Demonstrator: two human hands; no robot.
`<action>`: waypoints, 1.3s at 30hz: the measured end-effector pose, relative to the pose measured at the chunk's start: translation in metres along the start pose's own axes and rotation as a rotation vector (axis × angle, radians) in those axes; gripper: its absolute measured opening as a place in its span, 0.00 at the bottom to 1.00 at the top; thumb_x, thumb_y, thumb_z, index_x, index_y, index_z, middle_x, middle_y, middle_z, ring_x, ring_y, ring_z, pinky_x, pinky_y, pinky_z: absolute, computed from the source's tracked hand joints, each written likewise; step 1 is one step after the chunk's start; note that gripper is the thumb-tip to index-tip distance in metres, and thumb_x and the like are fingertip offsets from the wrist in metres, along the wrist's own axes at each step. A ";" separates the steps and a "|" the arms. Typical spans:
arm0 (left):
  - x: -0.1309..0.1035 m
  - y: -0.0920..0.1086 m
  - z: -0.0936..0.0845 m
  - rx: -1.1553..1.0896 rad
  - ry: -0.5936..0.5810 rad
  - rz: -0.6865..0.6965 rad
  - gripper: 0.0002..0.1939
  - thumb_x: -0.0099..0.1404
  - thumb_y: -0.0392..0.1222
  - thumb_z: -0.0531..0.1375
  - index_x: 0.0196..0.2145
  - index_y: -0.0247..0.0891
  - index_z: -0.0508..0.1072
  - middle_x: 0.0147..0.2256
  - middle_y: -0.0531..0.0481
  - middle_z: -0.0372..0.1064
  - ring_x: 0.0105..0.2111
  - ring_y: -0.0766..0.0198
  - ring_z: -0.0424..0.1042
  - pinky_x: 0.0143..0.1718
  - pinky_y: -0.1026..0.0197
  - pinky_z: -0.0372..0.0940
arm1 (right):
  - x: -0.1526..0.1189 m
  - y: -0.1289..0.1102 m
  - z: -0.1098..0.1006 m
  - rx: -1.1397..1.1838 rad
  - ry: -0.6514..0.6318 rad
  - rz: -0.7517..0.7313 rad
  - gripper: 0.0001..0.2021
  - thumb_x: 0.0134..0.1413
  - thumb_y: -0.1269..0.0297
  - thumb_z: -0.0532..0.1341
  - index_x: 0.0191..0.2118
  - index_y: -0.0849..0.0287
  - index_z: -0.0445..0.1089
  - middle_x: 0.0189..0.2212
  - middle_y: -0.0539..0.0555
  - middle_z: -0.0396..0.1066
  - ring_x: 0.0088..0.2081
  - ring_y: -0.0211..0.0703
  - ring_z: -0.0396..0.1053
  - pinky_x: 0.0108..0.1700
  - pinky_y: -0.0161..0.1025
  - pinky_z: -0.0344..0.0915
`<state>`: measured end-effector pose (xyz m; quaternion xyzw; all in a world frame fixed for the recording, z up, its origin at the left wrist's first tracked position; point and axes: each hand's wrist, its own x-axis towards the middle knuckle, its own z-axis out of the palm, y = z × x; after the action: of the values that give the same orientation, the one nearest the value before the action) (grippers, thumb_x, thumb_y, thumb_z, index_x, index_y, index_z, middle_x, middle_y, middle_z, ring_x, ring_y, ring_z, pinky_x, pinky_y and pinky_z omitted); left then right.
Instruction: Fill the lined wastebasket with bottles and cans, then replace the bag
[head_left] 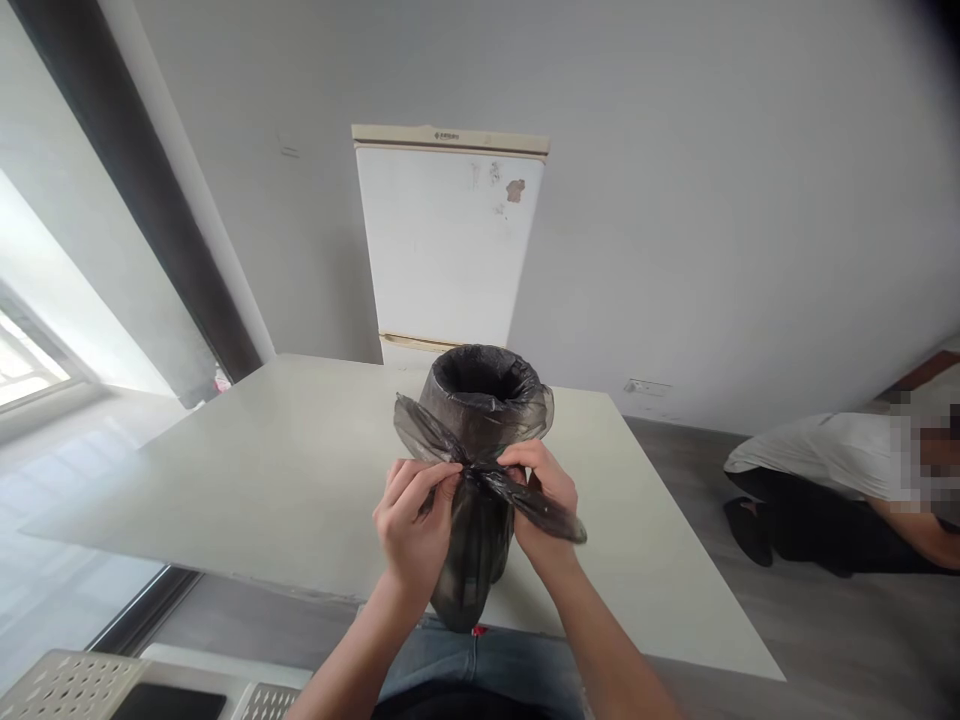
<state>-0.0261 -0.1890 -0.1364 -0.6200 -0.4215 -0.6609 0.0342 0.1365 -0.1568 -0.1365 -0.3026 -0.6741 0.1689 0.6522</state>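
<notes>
A round container lined with a thin black plastic bag stands at the table's near side, its mouth facing up and the bag folded over the rim. The container's own wall is hidden under the plastic. My left hand pinches the gathered plastic in front of it between thumb and fingers. Just beside it, my right hand is closed on the other side of the same gather. One loose end of the bag sticks out to the upper left, another to the lower right. Below my fingers, more bag hangs down toward my lap.
The pale table spreads out under the container. Behind it a white fridge stands against the wall. A person in a white top is low down at the right. Perforated plastic baskets and a dark flat object are at bottom left.
</notes>
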 end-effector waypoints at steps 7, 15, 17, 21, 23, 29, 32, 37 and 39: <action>-0.012 0.001 -0.003 0.036 -0.191 -0.304 0.03 0.69 0.41 0.66 0.41 0.42 0.78 0.37 0.50 0.77 0.36 0.61 0.76 0.40 0.60 0.70 | 0.000 -0.004 0.011 0.201 0.104 0.191 0.05 0.70 0.65 0.56 0.42 0.53 0.69 0.38 0.52 0.75 0.41 0.44 0.73 0.45 0.42 0.69; 0.017 0.001 -0.005 0.033 -0.105 -0.124 0.09 0.74 0.34 0.58 0.35 0.40 0.76 0.34 0.51 0.74 0.35 0.64 0.74 0.39 0.62 0.68 | 0.029 -0.021 -0.026 0.167 -0.375 0.402 0.07 0.70 0.63 0.56 0.46 0.54 0.72 0.41 0.52 0.73 0.42 0.45 0.70 0.45 0.41 0.66; 0.023 -0.001 -0.004 0.026 -0.110 -0.077 0.10 0.74 0.33 0.57 0.36 0.40 0.76 0.35 0.51 0.73 0.36 0.65 0.74 0.39 0.63 0.68 | 0.035 -0.021 -0.031 0.117 -0.468 0.397 0.07 0.69 0.63 0.58 0.45 0.54 0.74 0.42 0.53 0.74 0.43 0.45 0.70 0.45 0.41 0.66; 0.024 -0.006 -0.004 0.019 -0.106 -0.022 0.09 0.73 0.31 0.58 0.38 0.40 0.76 0.36 0.51 0.73 0.37 0.66 0.74 0.41 0.63 0.68 | 0.034 -0.013 -0.030 0.089 -0.421 0.393 0.04 0.61 0.68 0.65 0.33 0.56 0.76 0.33 0.51 0.73 0.36 0.43 0.70 0.38 0.39 0.64; 0.018 -0.008 -0.005 0.027 -0.110 -0.010 0.09 0.73 0.30 0.58 0.38 0.40 0.76 0.36 0.51 0.73 0.36 0.66 0.73 0.40 0.64 0.68 | 0.029 -0.010 -0.028 0.127 -0.246 0.369 0.04 0.59 0.68 0.66 0.32 0.57 0.77 0.32 0.51 0.74 0.35 0.44 0.70 0.39 0.40 0.65; -0.006 -0.010 -0.013 -0.072 -0.226 -0.097 0.08 0.74 0.33 0.58 0.38 0.40 0.77 0.35 0.50 0.75 0.36 0.64 0.75 0.39 0.63 0.68 | 0.017 -0.010 -0.020 0.147 -0.041 0.302 0.08 0.61 0.70 0.63 0.41 0.53 0.80 0.38 0.53 0.78 0.40 0.46 0.74 0.45 0.42 0.67; 0.001 -0.006 -0.017 -0.139 -0.227 -0.217 0.13 0.78 0.36 0.53 0.44 0.41 0.78 0.41 0.48 0.78 0.43 0.61 0.77 0.46 0.59 0.70 | 0.017 -0.006 -0.017 0.202 -0.064 0.323 0.07 0.64 0.65 0.62 0.40 0.53 0.79 0.36 0.52 0.76 0.38 0.45 0.72 0.42 0.41 0.67; 0.024 0.004 -0.007 -0.150 -0.453 -0.167 0.12 0.70 0.40 0.65 0.51 0.45 0.80 0.49 0.46 0.80 0.50 0.54 0.78 0.53 0.53 0.71 | 0.020 0.001 -0.014 0.208 -0.124 0.261 0.08 0.66 0.61 0.60 0.38 0.54 0.76 0.35 0.52 0.72 0.38 0.45 0.69 0.42 0.41 0.65; 0.026 0.006 -0.001 -0.159 -0.448 -0.149 0.07 0.69 0.37 0.66 0.44 0.44 0.81 0.42 0.47 0.81 0.43 0.57 0.80 0.47 0.55 0.74 | 0.019 0.002 -0.013 0.184 -0.112 0.260 0.06 0.65 0.62 0.61 0.40 0.53 0.76 0.36 0.52 0.72 0.39 0.45 0.69 0.43 0.41 0.66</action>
<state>-0.0295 -0.1812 -0.1113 -0.7191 -0.4099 -0.5386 -0.1576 0.1500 -0.1454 -0.1212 -0.3164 -0.6465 0.3293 0.6111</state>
